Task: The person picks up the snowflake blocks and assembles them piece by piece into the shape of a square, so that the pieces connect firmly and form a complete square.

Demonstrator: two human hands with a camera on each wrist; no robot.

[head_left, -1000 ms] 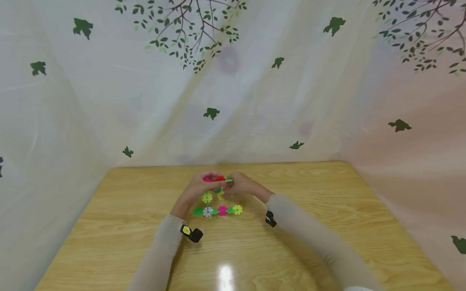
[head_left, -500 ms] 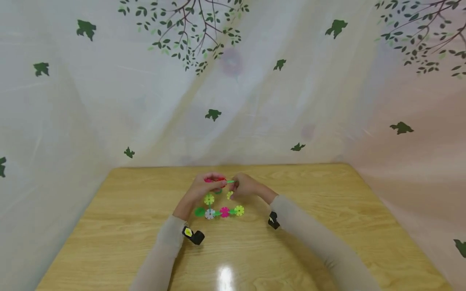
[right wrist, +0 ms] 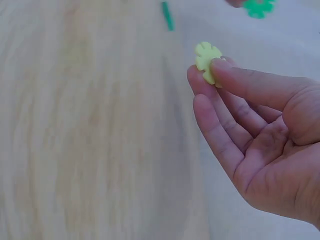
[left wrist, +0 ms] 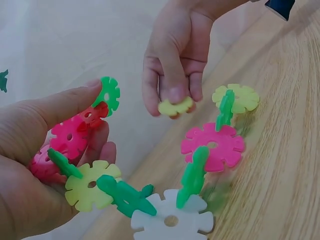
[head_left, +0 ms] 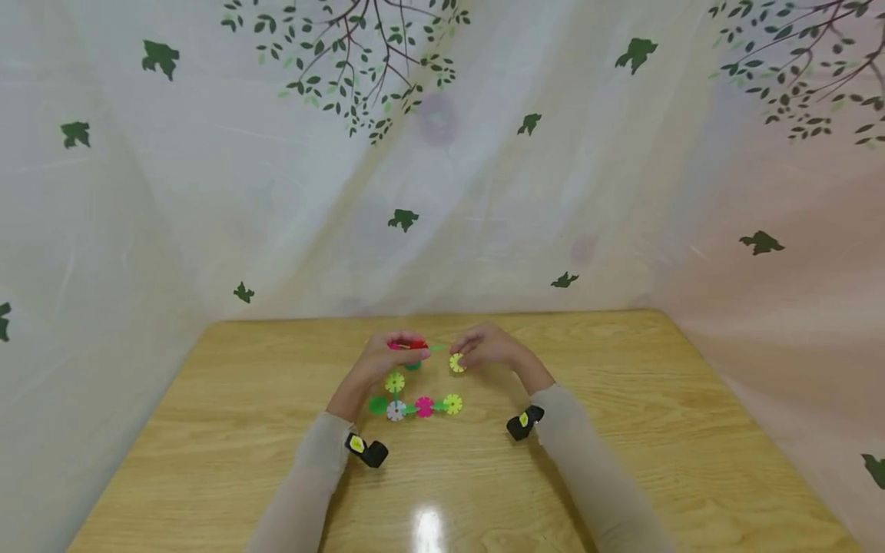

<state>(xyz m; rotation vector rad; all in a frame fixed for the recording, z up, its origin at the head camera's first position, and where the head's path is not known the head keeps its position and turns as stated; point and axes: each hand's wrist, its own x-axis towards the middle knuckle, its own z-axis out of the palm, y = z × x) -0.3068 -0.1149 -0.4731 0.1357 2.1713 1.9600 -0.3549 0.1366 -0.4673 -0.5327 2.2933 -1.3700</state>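
My left hand (head_left: 373, 362) grips one end of a chain of plastic snowflake discs. In the left wrist view its thumb presses a red disc (left wrist: 91, 116), with a pink disc (left wrist: 62, 137) behind and a green disc (left wrist: 114, 94) standing out at the thumb tip. From the palm the chain runs through a yellow disc (left wrist: 82, 192), edge-on green discs and a white disc (left wrist: 150, 220) to a pink disc (left wrist: 227, 147) and a last yellow disc (left wrist: 247, 98). My right hand (head_left: 494, 346) pinches a loose yellow snowflake disc (right wrist: 204, 59) between thumb and fingers, apart from the chain.
The wooden table (head_left: 242, 430) spreads around both hands, with its far edge just beyond them. A pale curtain (head_left: 311, 192) printed with leaves and branches hangs behind and along the sides. Each wrist wears a small black camera (head_left: 373, 453).
My right hand has drawn away to the right from the green disc at the chain's end, carrying the loose yellow disc. My left hand stays nearly in place with the chain.
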